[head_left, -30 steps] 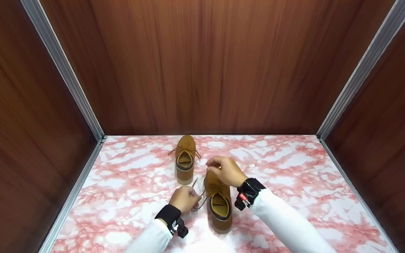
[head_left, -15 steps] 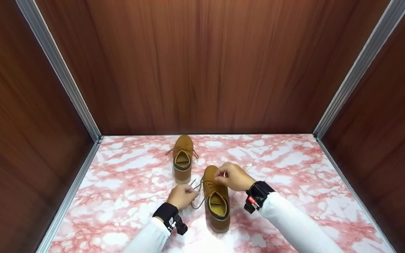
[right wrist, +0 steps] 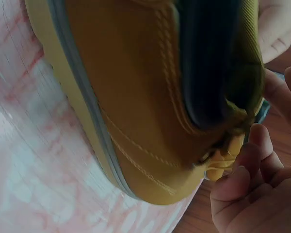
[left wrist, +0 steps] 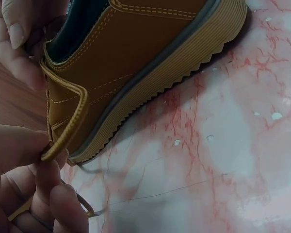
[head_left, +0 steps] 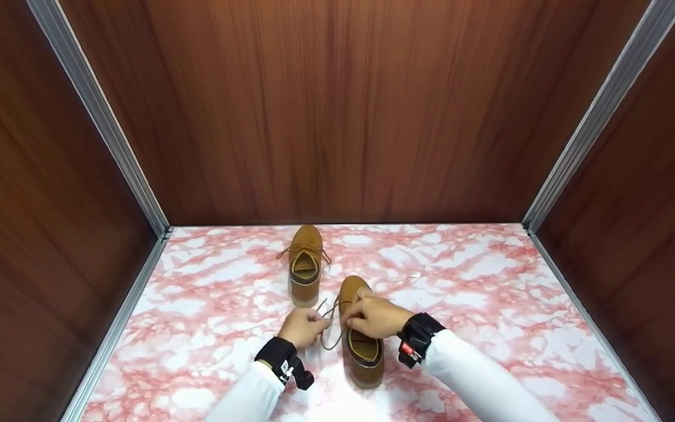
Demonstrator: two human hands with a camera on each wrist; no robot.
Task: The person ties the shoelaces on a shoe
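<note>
A tan lace-up shoe (head_left: 365, 374) stands upright, toe pointing away, between my hands. My left hand (head_left: 301, 328) is left of it, pinching a brown shoelace (left wrist: 78, 114) between thumb and fingers. The lace makes a loop beside the shoe, and a loose end sticks up past the fingers. Over the shoe's lacing lies my right hand (head_left: 379, 316), fingers curled, thumb and forefinger near the left eyelets. In the right wrist view, the right fingertips (right wrist: 240, 177) are right at the lacing; I cannot tell whether they grip the lace.
The matching tan shoe (head_left: 306, 237) stands farther back and slightly left, its lace ends spread to both sides. Both shoes are on a pink-and-white marbled tabletop (head_left: 214, 346). Brown wood-grain panels (head_left: 337, 117) with metal corner rails (head_left: 109, 129) enclose the back and sides.
My right hand drew back from the toe toward the right, then came in left and nearer over the lacing. The left hand shifted slightly, still pinching the lace. The shoes stayed in place.
</note>
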